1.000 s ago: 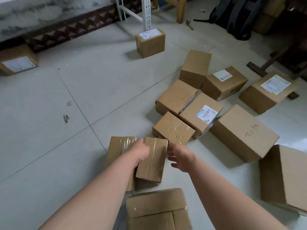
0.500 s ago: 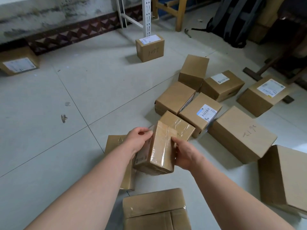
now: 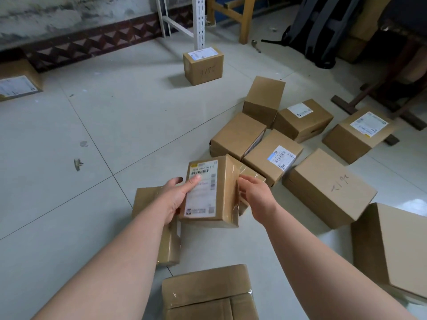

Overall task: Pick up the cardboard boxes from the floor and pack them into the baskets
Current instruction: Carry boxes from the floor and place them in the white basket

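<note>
A taped box sits closest on the floor. Just past it, the left hand and right hand grip a small labelled box off the ground, thumb on the label, right fingers curled round its side. More loose boxes are scattered behind.

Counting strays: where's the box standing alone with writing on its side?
Head view, upper centre: the lone box stands before the white rack post, apart from the pile.

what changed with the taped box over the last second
The taped box came up off the floor and was turned so that its label faces the camera. The left hand already held it; the right hand has joined and grips its side. The other boxes lie where they were.
</note>
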Demonstrator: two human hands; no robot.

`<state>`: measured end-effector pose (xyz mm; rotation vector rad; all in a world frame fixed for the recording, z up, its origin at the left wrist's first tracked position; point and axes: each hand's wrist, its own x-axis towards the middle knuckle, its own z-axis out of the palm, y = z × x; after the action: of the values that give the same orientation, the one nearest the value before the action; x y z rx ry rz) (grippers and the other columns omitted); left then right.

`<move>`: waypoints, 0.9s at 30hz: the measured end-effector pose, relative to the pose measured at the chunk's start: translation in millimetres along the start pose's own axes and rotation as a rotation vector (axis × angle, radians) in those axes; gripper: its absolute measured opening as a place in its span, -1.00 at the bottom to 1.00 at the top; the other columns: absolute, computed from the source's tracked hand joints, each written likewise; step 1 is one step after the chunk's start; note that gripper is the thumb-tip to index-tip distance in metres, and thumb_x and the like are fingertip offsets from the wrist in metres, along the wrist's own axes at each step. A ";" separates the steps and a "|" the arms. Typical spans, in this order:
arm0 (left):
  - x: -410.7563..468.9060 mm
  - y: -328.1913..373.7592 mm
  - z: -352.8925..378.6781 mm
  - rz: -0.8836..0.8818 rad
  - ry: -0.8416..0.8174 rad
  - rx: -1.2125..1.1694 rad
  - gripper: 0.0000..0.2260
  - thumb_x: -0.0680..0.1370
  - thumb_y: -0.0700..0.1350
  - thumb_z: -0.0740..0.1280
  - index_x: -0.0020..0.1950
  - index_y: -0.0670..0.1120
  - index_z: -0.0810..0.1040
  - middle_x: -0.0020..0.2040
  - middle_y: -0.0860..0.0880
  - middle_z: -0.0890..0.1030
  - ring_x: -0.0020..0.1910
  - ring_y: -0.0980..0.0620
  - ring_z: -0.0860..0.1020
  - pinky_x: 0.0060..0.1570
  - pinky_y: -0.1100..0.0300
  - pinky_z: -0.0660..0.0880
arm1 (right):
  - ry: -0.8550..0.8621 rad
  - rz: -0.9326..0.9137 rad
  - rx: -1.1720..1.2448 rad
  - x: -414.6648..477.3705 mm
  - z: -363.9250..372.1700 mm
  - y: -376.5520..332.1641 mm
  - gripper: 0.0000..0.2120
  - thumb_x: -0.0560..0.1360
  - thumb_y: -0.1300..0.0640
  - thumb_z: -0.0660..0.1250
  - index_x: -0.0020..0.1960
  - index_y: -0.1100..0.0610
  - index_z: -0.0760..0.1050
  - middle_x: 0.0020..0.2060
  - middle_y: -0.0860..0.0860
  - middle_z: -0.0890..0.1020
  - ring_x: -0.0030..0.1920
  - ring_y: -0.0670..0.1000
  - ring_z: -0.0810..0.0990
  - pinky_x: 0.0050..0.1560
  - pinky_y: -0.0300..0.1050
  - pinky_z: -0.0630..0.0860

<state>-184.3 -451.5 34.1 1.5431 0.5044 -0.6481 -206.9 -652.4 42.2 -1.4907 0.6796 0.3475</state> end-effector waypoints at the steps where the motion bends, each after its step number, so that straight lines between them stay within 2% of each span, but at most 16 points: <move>1: -0.2 -2.2 0.5 0.000 0.009 0.080 -0.33 0.26 0.22 0.54 0.23 -0.13 0.51 0.03 -0.11 0.69 -0.02 -0.07 0.65 0.06 -0.01 0.54 | 0.021 -0.034 -0.052 0.7 -0.1 -1.5 -0.83 0.60 0.20 0.22 0.11 0.15 0.56 -0.04 0.11 0.64 -0.03 0.07 0.62 0.09 0.02 0.57; 3: 1.4 -8.3 1.8 0.003 0.035 0.188 -0.69 0.45 0.06 0.46 0.05 -0.12 0.59 0.00 -0.07 0.68 -0.07 0.01 0.61 0.00 0.13 0.46 | 0.039 -0.087 -0.110 4.8 0.3 -1.7 -0.79 0.61 0.25 0.17 0.07 0.10 0.56 -0.14 0.02 0.61 -0.13 -0.02 0.59 -0.09 -0.12 0.58; 4: 4.6 -10.6 0.2 0.023 0.068 0.194 -0.77 0.50 0.00 0.43 0.04 -0.12 0.59 0.00 -0.05 0.66 -0.06 0.03 0.58 0.03 0.13 0.43 | 0.028 -0.105 -0.121 8.6 1.3 -0.8 -0.75 0.61 0.27 0.15 0.10 0.10 0.58 -0.15 0.01 0.61 -0.14 -0.02 0.58 -0.17 -0.19 0.57; 5: 7.6 -11.5 -2.9 0.047 0.109 0.176 -0.77 0.52 -0.02 0.41 0.09 -0.12 0.58 0.02 -0.04 0.65 -0.02 0.02 0.57 0.10 0.10 0.43 | -0.003 -0.104 -0.115 13.4 3.9 1.7 -0.73 0.62 0.28 0.14 0.12 0.11 0.59 -0.14 0.02 0.62 -0.13 0.00 0.58 -0.20 -0.24 0.56; 7: 12.8 -10.3 -9.7 0.070 0.158 0.084 -0.72 0.53 -0.01 0.39 0.17 -0.10 0.53 0.03 -0.06 0.66 0.01 -0.03 0.59 0.14 0.01 0.47 | -0.072 -0.050 -0.075 20.7 11.1 8.1 -0.69 0.62 0.32 0.12 0.17 0.13 0.59 -0.12 0.05 0.64 -0.11 0.03 0.59 -0.11 -0.23 0.55; 10: 16.2 -11.7 -14.0 0.006 0.127 -0.070 -0.68 0.53 0.01 0.38 0.21 -0.04 0.39 -0.02 -0.12 0.65 -0.11 -0.03 0.60 -0.09 0.05 0.52 | -0.161 0.001 -0.023 26.8 20.0 15.0 -0.62 0.57 0.44 0.08 0.19 0.19 0.58 -0.02 0.10 0.68 -0.02 0.06 0.65 0.03 -0.14 0.58; 14: 20.8 -20.0 -14.4 -0.015 0.137 -0.012 -0.52 0.46 0.16 0.41 0.23 0.00 0.30 -0.02 -0.11 0.64 -0.08 0.00 0.56 -0.21 0.13 0.37 | -0.197 0.016 -0.083 35.8 28.9 14.8 -0.54 0.49 0.45 0.07 0.13 0.13 0.64 0.10 0.15 0.67 0.14 0.12 0.63 0.28 0.01 0.51; 16: 24.7 -20.4 -15.7 -0.034 0.150 -0.063 -0.46 0.41 0.21 0.43 0.24 -0.01 0.33 -0.04 -0.09 0.66 -0.04 -0.03 0.59 -0.12 0.11 0.44 | -0.263 0.031 -0.116 38.6 32.9 12.8 -0.53 0.49 0.42 0.07 0.24 0.16 0.59 0.11 0.12 0.67 0.17 0.11 0.63 0.31 0.04 0.49; 18: 26.6 -19.9 -14.1 -0.053 0.126 -0.117 -0.43 0.34 0.23 0.46 0.21 0.00 0.37 -0.03 -0.09 0.68 -0.01 -0.06 0.62 -0.04 0.09 0.48 | -0.304 0.030 -0.129 38.4 34.3 10.9 -0.54 0.53 0.40 0.06 0.27 0.15 0.58 0.10 0.09 0.68 0.15 0.08 0.64 0.29 0.01 0.50; 21: 29.8 -20.1 -8.9 -0.044 0.119 -0.151 -0.43 0.30 0.24 0.47 0.18 0.02 0.40 -0.02 -0.08 0.68 0.01 -0.07 0.61 0.12 0.01 0.47 | -0.210 -0.037 -0.073 41.0 31.0 5.6 -0.63 0.57 0.37 0.11 0.15 0.11 0.62 0.10 0.09 0.68 0.15 0.07 0.63 0.28 -0.01 0.50; 23: 31.6 -18.8 -8.0 -0.018 0.177 -0.193 -0.47 0.38 0.19 0.46 0.24 0.03 0.38 -0.06 -0.04 0.67 -0.06 -0.01 0.61 -0.05 0.08 0.48 | -0.041 -0.190 -0.190 43.7 26.0 -1.2 -0.71 0.56 0.28 0.23 0.21 0.10 0.59 0.17 0.03 0.63 0.17 -0.02 0.58 0.30 -0.11 0.45; 25: 32.9 -18.9 -9.7 0.004 0.232 -0.219 -0.46 0.41 0.15 0.46 0.29 0.02 0.36 -0.08 -0.01 0.65 -0.12 0.04 0.59 -0.23 0.18 0.43 | 0.074 -0.280 -0.437 47.3 19.0 -4.4 -0.61 0.54 0.16 0.35 0.36 0.10 0.49 0.27 0.00 0.52 0.22 -0.06 0.49 0.23 -0.21 0.40; 27: 33.6 -21.1 -11.8 0.018 0.260 -0.203 -0.42 0.39 0.15 0.47 0.33 0.02 0.36 -0.08 -0.02 0.65 -0.13 0.04 0.60 -0.27 0.19 0.43 | 0.115 -0.294 -0.692 54.4 11.8 -1.3 -0.41 0.47 0.03 0.44 0.46 0.09 0.38 0.42 0.03 0.36 0.38 0.03 0.33 0.36 -0.08 0.32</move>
<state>-172.2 -440.3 -3.9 1.4437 0.7284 -0.3708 -161.8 -651.4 9.5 -2.2525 0.4314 0.2822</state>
